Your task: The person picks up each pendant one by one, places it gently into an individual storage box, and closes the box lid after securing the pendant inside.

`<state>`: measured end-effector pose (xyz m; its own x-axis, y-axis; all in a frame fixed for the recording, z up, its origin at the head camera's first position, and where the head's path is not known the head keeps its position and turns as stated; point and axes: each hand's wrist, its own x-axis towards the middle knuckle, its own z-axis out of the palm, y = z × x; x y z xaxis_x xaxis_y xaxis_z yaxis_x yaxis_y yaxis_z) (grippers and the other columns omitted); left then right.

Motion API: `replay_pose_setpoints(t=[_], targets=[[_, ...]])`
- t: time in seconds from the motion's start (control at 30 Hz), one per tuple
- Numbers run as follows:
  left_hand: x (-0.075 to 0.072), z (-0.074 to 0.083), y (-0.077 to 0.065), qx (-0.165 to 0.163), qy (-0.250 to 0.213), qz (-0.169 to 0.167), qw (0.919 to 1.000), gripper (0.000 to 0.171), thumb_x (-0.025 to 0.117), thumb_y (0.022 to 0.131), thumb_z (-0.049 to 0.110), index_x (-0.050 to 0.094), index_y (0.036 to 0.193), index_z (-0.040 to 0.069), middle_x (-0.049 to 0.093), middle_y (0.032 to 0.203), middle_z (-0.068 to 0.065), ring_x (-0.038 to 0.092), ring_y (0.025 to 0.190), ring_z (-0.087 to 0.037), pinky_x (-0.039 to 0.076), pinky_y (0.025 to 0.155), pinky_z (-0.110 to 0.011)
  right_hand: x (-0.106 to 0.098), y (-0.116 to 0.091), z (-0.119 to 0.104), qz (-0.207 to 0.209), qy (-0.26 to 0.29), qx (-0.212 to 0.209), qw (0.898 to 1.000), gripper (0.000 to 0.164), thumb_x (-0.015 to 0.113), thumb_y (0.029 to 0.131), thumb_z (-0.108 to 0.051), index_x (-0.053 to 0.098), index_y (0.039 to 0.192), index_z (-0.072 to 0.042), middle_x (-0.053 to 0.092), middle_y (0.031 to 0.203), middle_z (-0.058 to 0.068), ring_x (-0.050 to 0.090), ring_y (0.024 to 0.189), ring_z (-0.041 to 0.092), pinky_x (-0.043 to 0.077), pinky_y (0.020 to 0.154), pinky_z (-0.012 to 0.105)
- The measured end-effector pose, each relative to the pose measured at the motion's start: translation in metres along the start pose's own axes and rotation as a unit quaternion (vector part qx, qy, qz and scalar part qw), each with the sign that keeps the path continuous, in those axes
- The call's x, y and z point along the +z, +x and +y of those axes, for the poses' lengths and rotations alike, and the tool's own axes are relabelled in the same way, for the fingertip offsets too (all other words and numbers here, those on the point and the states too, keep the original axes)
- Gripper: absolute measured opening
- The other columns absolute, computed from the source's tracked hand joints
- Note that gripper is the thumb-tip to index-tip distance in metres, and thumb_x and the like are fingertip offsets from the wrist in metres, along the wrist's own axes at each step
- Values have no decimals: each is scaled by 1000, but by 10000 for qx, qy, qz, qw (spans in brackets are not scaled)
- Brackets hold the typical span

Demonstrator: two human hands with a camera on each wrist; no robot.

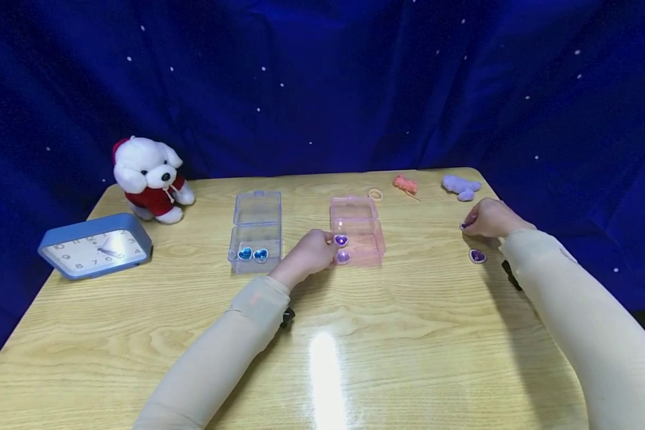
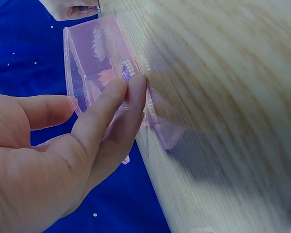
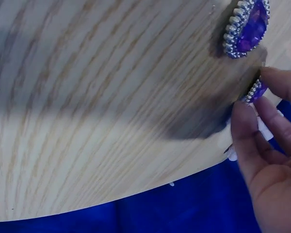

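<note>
Left hand (image 1: pixel 313 251): thumb and fingers are clamping the left wall of the pink box (image 1: pixel 365 246), which is standing open near the middle of the table (image 1: pixel 408 358). Inside it we are counting a dark purple heart (image 1: pixel 341 240) and, just nearer the person, a lilac heart (image 1: pixel 343 257).

Right hand (image 1: pixel 488 218): thumb and fingertips are pinching a purple jewel (image 3: pixel 257 93) near the table's right edge; the fingers are partly hiding it. A loose purple jewel (image 1: pixel 477 256) is lying near that hand.

Blue box (image 1: pixel 266 236): standing open left of the pink one, holding two blue hearts (image 1: pixel 260 255).

Towards the back we are noting a yellow band (image 1: pixel 375 200), a coral item (image 1: pixel 405 184) and a lavender item (image 1: pixel 461 186); at far left, a clock (image 1: pixel 95 246) and a plush dog (image 1: pixel 147 179).
</note>
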<state>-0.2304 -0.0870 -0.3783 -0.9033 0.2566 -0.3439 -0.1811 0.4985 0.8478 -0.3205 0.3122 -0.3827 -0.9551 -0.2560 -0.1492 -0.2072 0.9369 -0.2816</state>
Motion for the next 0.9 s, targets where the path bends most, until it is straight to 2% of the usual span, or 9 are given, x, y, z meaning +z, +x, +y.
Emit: replay_pose_setpoints(t=[0.13,0.27,0.4,0.5,0.6,0.67,0.77,0.9], targets=[[0,0,0,-2,39,-11,10000,47,47,104,11,38,149,-3,66,113,-15,65,81,-28,51,68,-34,-2,2,-3,45,-19,-284,9996,15,79,80,-20,76,84,-6,69,74,-1,56,70,16,46,69,35],[-1,1,1,-20,63,-34,10000,48,47,105,12,37,149,-3,67,105,-15,66,83,-28,53,69,-33,-11,2,-17,320,-248,-812,9959,12,80,80,-19,77,82,-7,72,76,0,60,71,14,49,72,40],[-1,2,2,-25,38,-26,10000,48,46,105,11,37,149,-3,65,109,-14,67,85,-28,55,75,-36,-27,-1,-46,577,-424,-1272,9893,6,78,79,-13,76,81,-8,70,72,-3,59,69,11,50,70,38],[-1,2,1,-53,78,-5,10000,48,46,104,11,37,149,-2,66,107,-14,64,75,-22,52,66,-31,-37,-2,-72,623,-432,-1487,9860,6,76,78,-10,76,83,-7,67,72,-3,57,70,12,50,69,36],[0,2,1,-91,144,-2,9999,47,47,104,12,38,149,-2,67,101,-16,54,60,-14,43,53,-24,-43,-5,-101,580,-360,-1588,9850,5,75,77,-7,74,82,-6,66,72,-2,55,67,13,49,65,35],[0,2,0,-108,143,-4,9998,47,47,104,12,38,149,-2,68,98,-18,47,55,-11,38,49,-21,-44,-5,-120,584,-355,-1679,9834,4,76,77,-8,74,80,-7,66,71,-3,55,66,12,48,63,34],[0,2,0,-100,126,11,9999,47,47,104,12,38,149,-2,68,95,-18,44,52,-9,36,46,-20,-44,-6,-146,584,-295,-1877,9801,6,77,75,-7,74,81,-8,65,69,-3,56,64,13,47,61,34],[1,2,1,-83,76,18,9999,47,47,104,11,39,149,-1,67,91,-20,41,50,-8,34,44,-19,-39,-5,-172,602,-388,-2294,9707,10,77,73,-4,75,83,-7,65,69,-2,57,66,13,48,63,33]])
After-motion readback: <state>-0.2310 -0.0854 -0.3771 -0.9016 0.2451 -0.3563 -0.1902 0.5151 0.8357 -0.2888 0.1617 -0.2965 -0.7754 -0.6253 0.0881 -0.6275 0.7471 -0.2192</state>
